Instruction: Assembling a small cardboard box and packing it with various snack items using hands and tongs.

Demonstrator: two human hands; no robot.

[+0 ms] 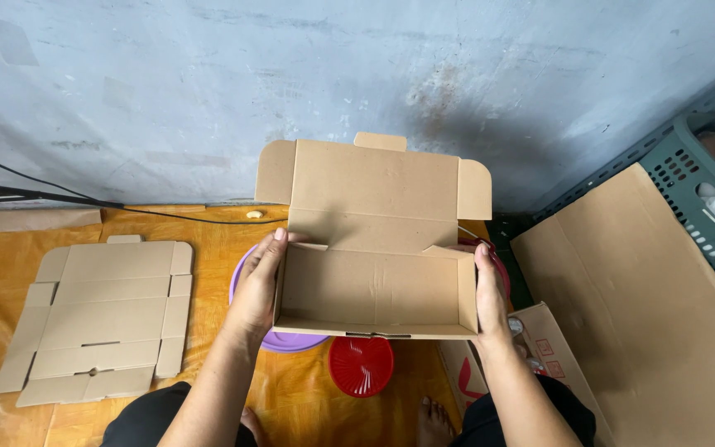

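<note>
Nearest, at the bottom edge: dark-clothed knees and a bare foot, both cut off by the frame. Just above, a small red ribbed lid on the orange floor covering, its top hidden under the box. Beside it, a purple round basin, mostly covered by the left hand and the box, only a curved rim showing.

Held at mid-frame, above basin and lid: a brown cardboard mailer box, folded up, lid flap standing open toward the wall, inside bare. Left hand pressed flat along the box's left wall, thumb up at the corner, fingers behind the wall and out of sight. Right hand gripping the right wall, fingers curled over its edge, fingertips hidden inside. A sliver of something red behind the right wall, too hidden to name.

To the left, well apart: a flat unfolded box blank, same brown, lying on the floor. To the right: a large brown carton panel leaning at a slant, lower end cut off; below it a carton flap with red print and small square marks, partly behind the right forearm.

Farther right: a grey-green perforated crate, contents hard to make out. Farthest: black cables along the base of a stained grey-blue wall.
</note>
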